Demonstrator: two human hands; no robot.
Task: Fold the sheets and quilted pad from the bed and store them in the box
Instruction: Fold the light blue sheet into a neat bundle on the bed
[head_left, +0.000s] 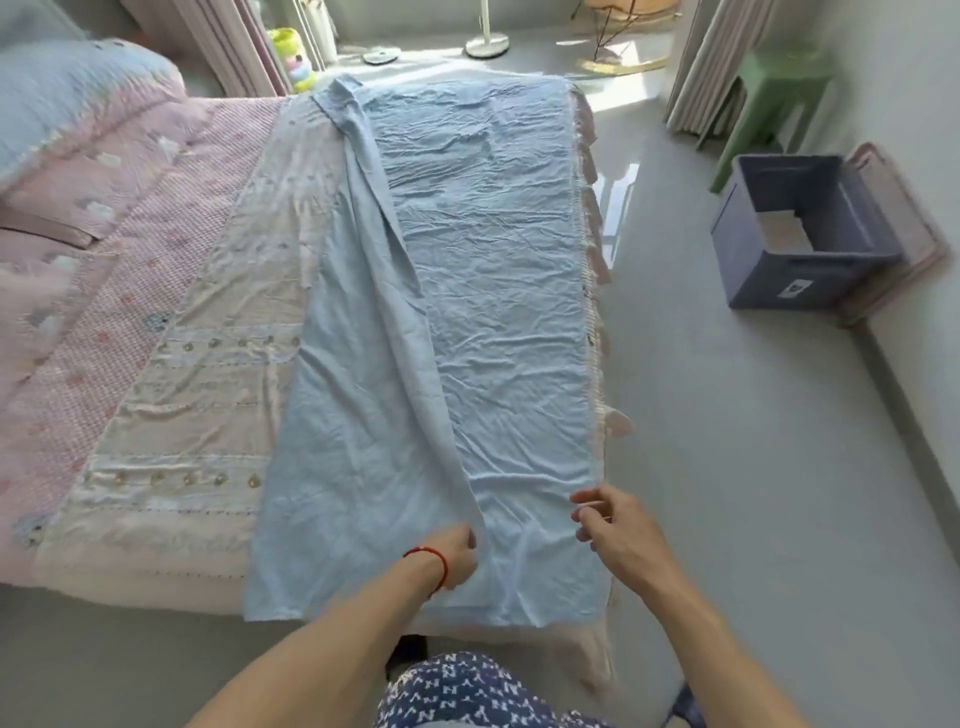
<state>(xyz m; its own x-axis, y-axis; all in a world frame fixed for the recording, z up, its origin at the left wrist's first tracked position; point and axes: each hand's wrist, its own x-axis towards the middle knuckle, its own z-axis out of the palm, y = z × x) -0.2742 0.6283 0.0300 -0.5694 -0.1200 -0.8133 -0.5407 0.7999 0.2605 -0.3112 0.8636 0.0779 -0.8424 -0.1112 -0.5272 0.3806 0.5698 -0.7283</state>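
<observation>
blue sheet (483, 291) lying lengthwise away from viewer, both hands pinching its near end

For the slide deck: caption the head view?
Both hands folding a blue sheet on the bed; box open nearby.

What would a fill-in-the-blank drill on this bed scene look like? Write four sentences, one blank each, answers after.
1. The crumpled light blue sheet lies spread on the ____.
2. The left hand wears a ____ string bracelet at the wrist.
3. The dark blue plastic storage box stands on the ____ by the wall.
4. The plastic stool beyond the box is ____.

Missing words: bed; red; floor; green
</observation>
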